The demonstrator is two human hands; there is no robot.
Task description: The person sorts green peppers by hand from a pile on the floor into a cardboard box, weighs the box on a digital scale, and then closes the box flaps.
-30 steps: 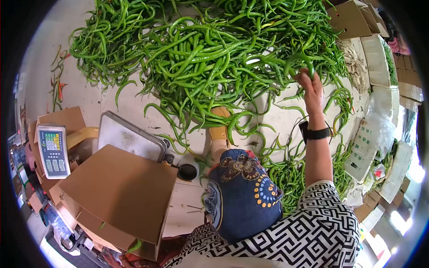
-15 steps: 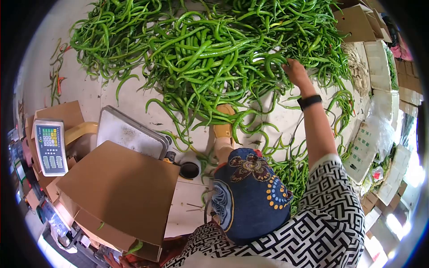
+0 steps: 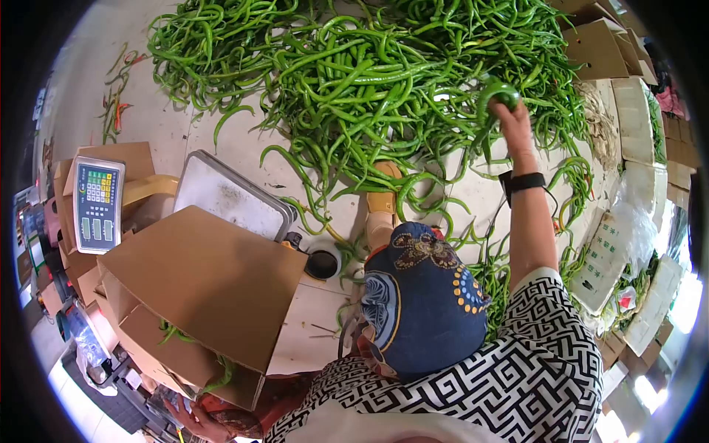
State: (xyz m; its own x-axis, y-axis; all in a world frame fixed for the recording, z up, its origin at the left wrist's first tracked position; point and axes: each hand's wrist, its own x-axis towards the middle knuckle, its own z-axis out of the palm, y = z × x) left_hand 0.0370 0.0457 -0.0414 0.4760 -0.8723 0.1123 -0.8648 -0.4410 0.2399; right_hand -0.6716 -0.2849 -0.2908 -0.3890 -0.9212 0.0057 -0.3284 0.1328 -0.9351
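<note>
My right hand (image 3: 514, 124), at the upper right, grips a few curved green peppers (image 3: 496, 94) above the edge of a large pepper pile (image 3: 362, 81). A dark band is on that wrist. My left hand (image 3: 198, 424) is at the lower left below the cardboard box (image 3: 203, 277), its fingers spread and nothing seen in them. Part of it is in shadow. Some green peppers (image 3: 221, 375) show at the box's lower flap.
A scale platform (image 3: 230, 193) and its display (image 3: 98, 203) are beyond the box. A dark round container (image 3: 323, 263) sits nearby. Blue embroidered fabric (image 3: 425, 303) and a tan shoe (image 3: 382, 199) are at the centre. White foam boxes (image 3: 602, 258) line the right.
My right hand has lifted peppers off the pile. My left hand shows more, with spread fingers. More peppers show at the box's flap. The view has shifted slightly.
</note>
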